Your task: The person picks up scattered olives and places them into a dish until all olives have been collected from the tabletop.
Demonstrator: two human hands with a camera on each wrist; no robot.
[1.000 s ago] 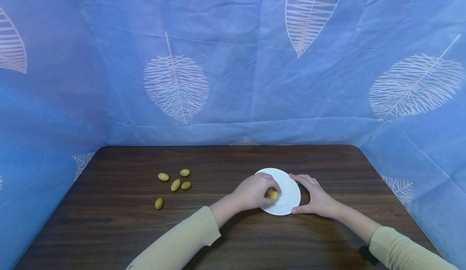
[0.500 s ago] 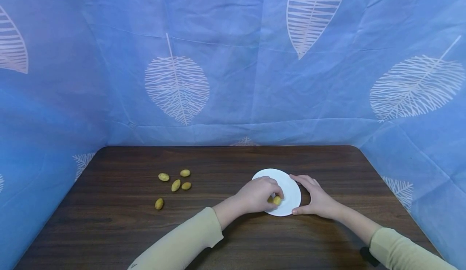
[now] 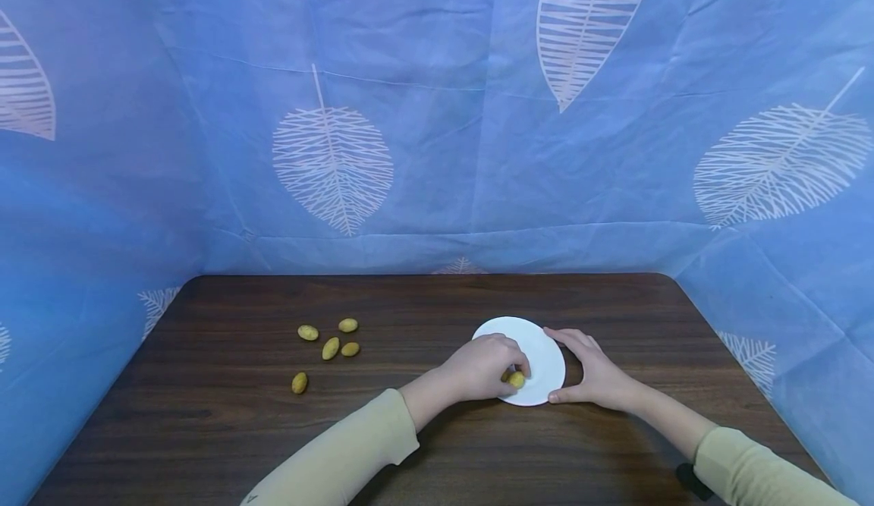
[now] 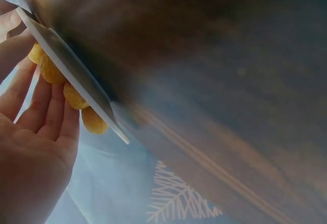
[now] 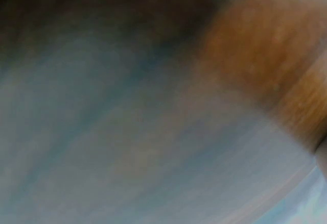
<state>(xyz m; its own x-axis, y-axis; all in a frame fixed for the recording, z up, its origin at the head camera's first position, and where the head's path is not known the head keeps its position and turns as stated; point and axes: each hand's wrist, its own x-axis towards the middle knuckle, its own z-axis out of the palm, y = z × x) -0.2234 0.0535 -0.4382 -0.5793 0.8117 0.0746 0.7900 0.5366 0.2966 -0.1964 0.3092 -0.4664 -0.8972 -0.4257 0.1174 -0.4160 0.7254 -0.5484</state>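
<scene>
A white plate (image 3: 548,366) lies on the table toward the right. My left hand (image 3: 481,369) is over its left part, fingers and thumb curled around a yellow oval fruit (image 3: 517,380) on the plate. In the left wrist view several such yellow fruits (image 4: 76,96) sit in a row on the plate (image 4: 76,66), close against the fingers of the left hand (image 4: 38,132). My right hand (image 3: 592,373) holds the plate's right rim, thumb at the near side and fingers at the far side. The right wrist view is mostly blurred.
On the left of the dark wooden table (image 3: 410,301) lie several more yellow oval fruits (image 3: 331,348), one (image 3: 299,383) a little nearer than the others. A blue cloth with white leaf prints (image 3: 437,149) hangs behind and at both sides.
My left hand has shifted slightly right and nearer along the plate, and the fruit at its fingertips has moved nearer with it. The right hand stays at the rim.
</scene>
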